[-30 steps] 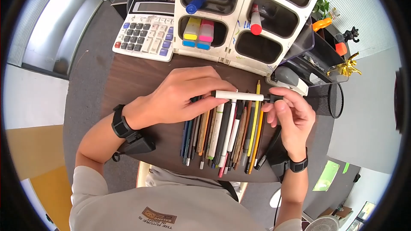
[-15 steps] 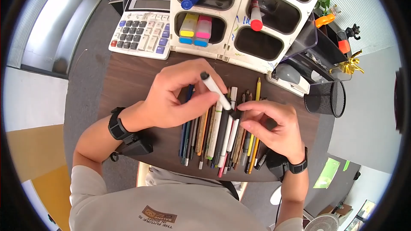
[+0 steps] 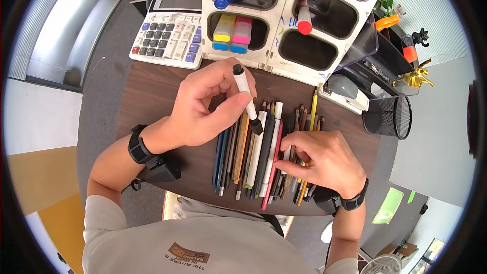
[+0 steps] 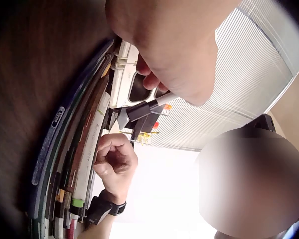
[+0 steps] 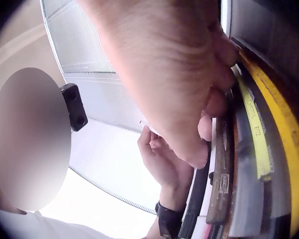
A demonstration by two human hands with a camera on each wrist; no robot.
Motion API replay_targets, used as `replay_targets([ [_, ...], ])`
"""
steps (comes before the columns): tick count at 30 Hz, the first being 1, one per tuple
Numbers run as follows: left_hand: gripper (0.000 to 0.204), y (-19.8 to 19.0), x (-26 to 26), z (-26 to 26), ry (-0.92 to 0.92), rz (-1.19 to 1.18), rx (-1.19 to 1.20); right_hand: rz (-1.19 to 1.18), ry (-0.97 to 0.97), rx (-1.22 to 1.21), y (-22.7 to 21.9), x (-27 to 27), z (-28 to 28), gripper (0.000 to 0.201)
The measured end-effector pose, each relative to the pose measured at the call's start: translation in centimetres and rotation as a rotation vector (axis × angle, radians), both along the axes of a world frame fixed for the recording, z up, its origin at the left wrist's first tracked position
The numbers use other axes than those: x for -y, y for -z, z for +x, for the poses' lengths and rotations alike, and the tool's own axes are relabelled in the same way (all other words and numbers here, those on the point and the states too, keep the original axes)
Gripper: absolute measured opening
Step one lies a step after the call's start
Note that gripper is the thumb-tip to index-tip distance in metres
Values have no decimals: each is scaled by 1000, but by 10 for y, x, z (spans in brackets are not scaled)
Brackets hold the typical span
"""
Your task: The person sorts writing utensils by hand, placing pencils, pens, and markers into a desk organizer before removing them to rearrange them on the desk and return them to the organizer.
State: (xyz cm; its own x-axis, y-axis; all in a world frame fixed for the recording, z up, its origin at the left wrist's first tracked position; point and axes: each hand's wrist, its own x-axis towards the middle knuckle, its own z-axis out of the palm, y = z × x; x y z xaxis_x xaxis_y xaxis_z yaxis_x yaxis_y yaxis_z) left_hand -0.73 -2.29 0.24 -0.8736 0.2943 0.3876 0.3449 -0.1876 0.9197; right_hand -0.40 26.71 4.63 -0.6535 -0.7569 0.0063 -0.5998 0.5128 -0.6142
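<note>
A white marker with black ends [image 3: 245,89] is pinched between the thumb and fingers of the left hand [image 3: 205,104], tilted above a row of pens and pencils [image 3: 257,149]. In the left wrist view its black cap [image 4: 142,110] shows below the left hand [image 4: 172,50]. The right hand [image 3: 324,160] rests over the right part of the row, thumb and forefinger apart, with the thumb tip by a pink pencil [image 3: 272,180]. In the right wrist view the right hand's fingertips [image 5: 217,102] touch pens beside a yellow-green pencil [image 5: 256,124]; some fingertips are hidden.
Behind the row stands a white organizer [image 3: 238,60] with markers and highlighters. A calculator [image 3: 170,35] lies at the back left. A stapler [image 3: 345,94], a black mesh cup [image 3: 388,116] and a dark tray with a gold figure [image 3: 418,76] are at the right.
The marker has left the right hand and stays in the left, turned steeper and shifted left. The right hand has lowered onto the row, where several pens at the right have shifted.
</note>
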Motion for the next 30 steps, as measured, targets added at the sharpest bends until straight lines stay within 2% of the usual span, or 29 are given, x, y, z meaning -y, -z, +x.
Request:
replay_targets([
  [3,8,0,-2,1,-11,-4,1,41,5,-44,2,-3,-1,35],
  [9,7,6,-2,-4,-30,-59,-126,97,208,-38,-5,0,0,52],
  [12,7,4,-4,-1,-40,-31,-80,114,275,-46,-7,0,1,53],
  [18,10,5,-4,-2,-51,-59,-89,135,213,-135,-1,-1,1,41],
  [21,17,2,1,-2,11,-134,-91,122,214,-208,4,-3,1,30],
  [24,9,9,-4,-5,-84,-117,-165,126,249,-176,3,-1,3,22],
  [27,7,9,-4,-4,-78,-107,-141,86,301,-153,2,0,4,17],
  [30,6,9,-4,-8,-82,-141,-230,-1,327,-139,0,-1,4,15],
])
